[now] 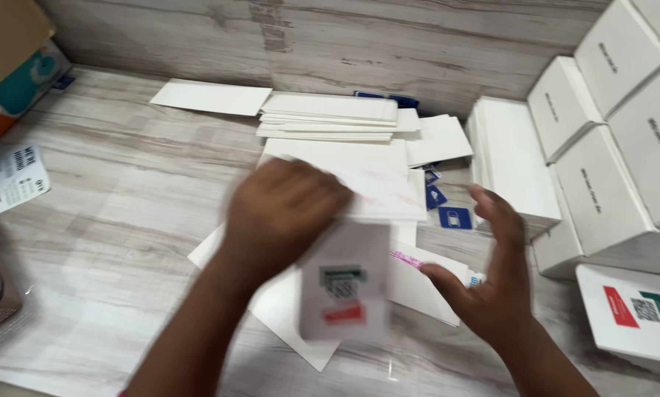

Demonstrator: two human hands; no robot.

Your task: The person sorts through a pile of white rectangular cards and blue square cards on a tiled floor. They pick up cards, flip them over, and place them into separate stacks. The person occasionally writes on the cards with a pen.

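My left hand [282,213] is blurred with motion and grips a flat white card [344,283] with a green and red printed label, held over a spread of white sheets. My right hand [491,279] hovers to the right with fingers apart, holding nothing, just above a white envelope-like sheet [425,287]. A pile of white flat sheets [374,173] lies right behind both hands. Small blue square stickers [455,217] lie between the pile and the boxes.
Stacked white cardboard boxes [624,147] fill the right side, with one labelled white box [635,312] at the lower right. Another stack of white sheets [330,117] lies by the wooden wall. A printed leaflet [10,180] and colourful packaging [17,84] sit at the left.
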